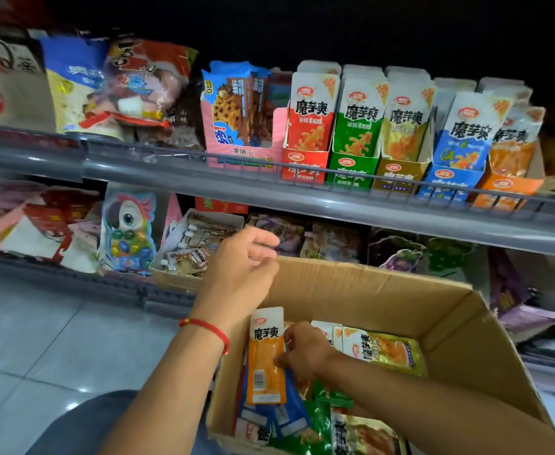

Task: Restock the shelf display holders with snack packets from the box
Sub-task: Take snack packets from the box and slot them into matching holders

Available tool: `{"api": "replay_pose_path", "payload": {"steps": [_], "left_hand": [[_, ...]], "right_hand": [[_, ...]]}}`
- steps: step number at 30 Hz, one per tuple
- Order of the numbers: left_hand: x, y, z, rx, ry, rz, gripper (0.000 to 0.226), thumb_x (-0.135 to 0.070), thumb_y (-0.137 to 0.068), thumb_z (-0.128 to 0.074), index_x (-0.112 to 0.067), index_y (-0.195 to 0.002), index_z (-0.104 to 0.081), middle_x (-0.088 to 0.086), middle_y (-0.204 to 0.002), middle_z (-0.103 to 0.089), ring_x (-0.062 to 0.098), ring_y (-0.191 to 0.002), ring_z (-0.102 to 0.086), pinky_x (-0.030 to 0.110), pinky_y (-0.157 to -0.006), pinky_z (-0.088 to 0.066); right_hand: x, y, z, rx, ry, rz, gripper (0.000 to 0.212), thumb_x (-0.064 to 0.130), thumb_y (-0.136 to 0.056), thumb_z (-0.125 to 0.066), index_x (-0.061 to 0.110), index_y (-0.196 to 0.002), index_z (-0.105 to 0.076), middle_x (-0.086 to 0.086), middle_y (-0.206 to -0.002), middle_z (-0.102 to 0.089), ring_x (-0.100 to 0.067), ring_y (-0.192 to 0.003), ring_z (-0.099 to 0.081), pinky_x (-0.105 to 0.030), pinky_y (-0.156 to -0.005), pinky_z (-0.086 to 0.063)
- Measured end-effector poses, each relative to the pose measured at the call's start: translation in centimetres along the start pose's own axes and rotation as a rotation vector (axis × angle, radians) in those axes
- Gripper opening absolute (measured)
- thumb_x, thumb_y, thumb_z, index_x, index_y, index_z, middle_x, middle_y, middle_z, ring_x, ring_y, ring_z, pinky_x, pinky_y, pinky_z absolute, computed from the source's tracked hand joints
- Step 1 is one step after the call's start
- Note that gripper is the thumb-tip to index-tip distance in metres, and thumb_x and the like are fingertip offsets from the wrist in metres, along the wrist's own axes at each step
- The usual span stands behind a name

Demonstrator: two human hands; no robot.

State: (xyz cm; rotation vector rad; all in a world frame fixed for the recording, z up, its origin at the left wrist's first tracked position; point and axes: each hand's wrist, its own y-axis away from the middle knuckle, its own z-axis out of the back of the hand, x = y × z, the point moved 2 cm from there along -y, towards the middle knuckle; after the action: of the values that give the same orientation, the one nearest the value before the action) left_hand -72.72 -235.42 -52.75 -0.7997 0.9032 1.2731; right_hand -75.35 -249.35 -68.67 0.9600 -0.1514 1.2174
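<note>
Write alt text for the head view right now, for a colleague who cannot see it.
The right hand pinches an orange snack packet inside an open cardboard box of mixed packets, while the left hand hovers empty above the box's far edge. On the upper shelf, five coloured display holders stand filled with matching packets.

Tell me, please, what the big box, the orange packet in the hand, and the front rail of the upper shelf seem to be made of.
Box: brown corrugated cardboard, matte; folded flaps with raw edges. Orange packet, pinched by the right hand: probably plastic film, glossy; it glints and carries a printed barcode. Shelf rail: grey, smooth, shiny highlights; plastic or painted metal, I cannot tell which.
</note>
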Motion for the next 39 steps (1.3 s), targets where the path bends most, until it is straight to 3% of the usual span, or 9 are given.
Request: {"api": "replay_pose_path", "payload": {"steps": [4,11,14,18,24,28,31,35,39], "left_hand": [[-0.1,0.2,-0.8,0.040,-0.067,-0.008,0.029,-0.009,-0.092,-0.062,-0.032,-0.109,-0.068,-0.013,-0.102,-0.071,0.002,-0.095,-0.065,0.021,-0.076,-0.051],[0.6,1.6,-5.3,0.394,-0.243,0.149,0.063,-0.028,-0.089,-0.073,-0.027,-0.147,-0.047,-0.003,-0.142,-0.056,0.017,-0.129,-0.055,0.037,-0.109,-0.045],[1.0,2.3,-7.8,0.555,0.061,0.238,0.033,-0.004,-0.090,-0.073,-0.012,-0.122,-0.069,0.006,-0.116,-0.075,0.029,-0.110,-0.071,0.051,-0.100,-0.054],[1.0,2.5,-9.6,0.509,0.189,0.217,0.029,0.007,-0.084,-0.075,-0.008,-0.109,-0.073,0.005,-0.102,-0.079,0.021,-0.092,-0.076,0.030,-0.074,-0.058],[0.4,2.6,-10.8,0.421,0.268,0.240,0.034,0.010,-0.085,-0.073,-0.011,-0.112,-0.071,0.007,-0.104,-0.079,0.027,-0.100,-0.075,0.045,-0.089,-0.059],[-0.5,2.6,-10.9,0.272,0.257,0.182,0.039,0.007,-0.094,-0.063,-0.027,-0.112,-0.068,-0.009,-0.103,-0.079,0.011,-0.098,-0.074,0.030,-0.082,-0.058],[-1.6,3.5,-12.2,0.310,0.354,0.193,0.039,0.000,-0.101,-0.055,-0.034,-0.118,-0.063,-0.008,-0.112,-0.077,0.009,-0.102,-0.073,0.032,-0.086,-0.058],[-2.4,4.9,-13.9,0.360,0.537,0.221,0.038,-0.001,-0.102,-0.050,-0.027,-0.128,-0.063,0.002,-0.113,-0.076,0.018,-0.101,-0.074,0.030,-0.074,-0.059],[-2.4,4.6,-13.4,0.355,0.697,0.290,0.030,-0.008,-0.103,-0.049,-0.019,-0.125,-0.066,0.009,-0.110,-0.077,0.024,-0.092,-0.075,0.039,-0.078,-0.061]], "right_hand": [[-1.5,2.2,4.2,-0.078,-0.245,0.043,0.015,0.005,-0.089,-0.074,0.013,-0.078,-0.068,0.003,-0.076,-0.065,-0.007,-0.068,-0.063,-0.026,-0.067,-0.057],[-3.3,9.1,12.4,-0.021,-0.751,0.194,0.023,-0.004,-0.094,-0.064,0.004,-0.115,-0.071,-0.016,-0.109,-0.077,-0.032,-0.104,-0.074,-0.046,-0.095,-0.058],[-4.7,11.1,14.1,-0.017,-0.885,0.214,0.027,-0.003,-0.094,-0.064,0.001,-0.120,-0.068,-0.018,-0.112,-0.076,-0.032,-0.105,-0.073,-0.038,-0.088,-0.061],[-5.4,12.0,14.5,-0.089,-0.965,0.236,0.027,0.002,-0.098,-0.061,0.005,-0.125,-0.063,-0.014,-0.112,-0.077,-0.031,-0.105,-0.074,-0.041,-0.087,-0.061],[-6.5,11.8,15.6,-0.512,-0.689,0.202,0.022,0.017,-0.092,-0.075,0.017,-0.112,-0.066,0.000,-0.097,-0.079,-0.018,-0.084,-0.078,-0.047,-0.073,-0.064],[-7.1,13.4,17.7,-0.846,-0.407,0.269,0.023,0.023,-0.090,-0.077,0.031,-0.105,-0.062,0.013,-0.089,-0.074,-0.002,-0.075,-0.071,-0.035,-0.067,-0.063],[-5.9,14.3,16.3,-0.823,-0.216,0.409,0.028,0.031,-0.094,-0.072,0.033,-0.119,-0.058,0.018,-0.094,-0.071,0.001,-0.073,-0.068,-0.028,-0.065,-0.061],[-4.8,13.4,13.0,-0.695,-0.045,0.555,0.047,0.044,-0.103,-0.053,0.035,-0.148,-0.046,0.012,-0.138,-0.054,-0.003,-0.094,-0.067,-0.030,-0.087,-0.059],[-5.6,12.7,13.0,-0.714,-0.104,0.556,0.049,0.019,-0.101,-0.062,0.037,-0.145,-0.049,0.010,-0.144,-0.043,-0.008,-0.093,-0.069,-0.024,-0.079,-0.060]]}}
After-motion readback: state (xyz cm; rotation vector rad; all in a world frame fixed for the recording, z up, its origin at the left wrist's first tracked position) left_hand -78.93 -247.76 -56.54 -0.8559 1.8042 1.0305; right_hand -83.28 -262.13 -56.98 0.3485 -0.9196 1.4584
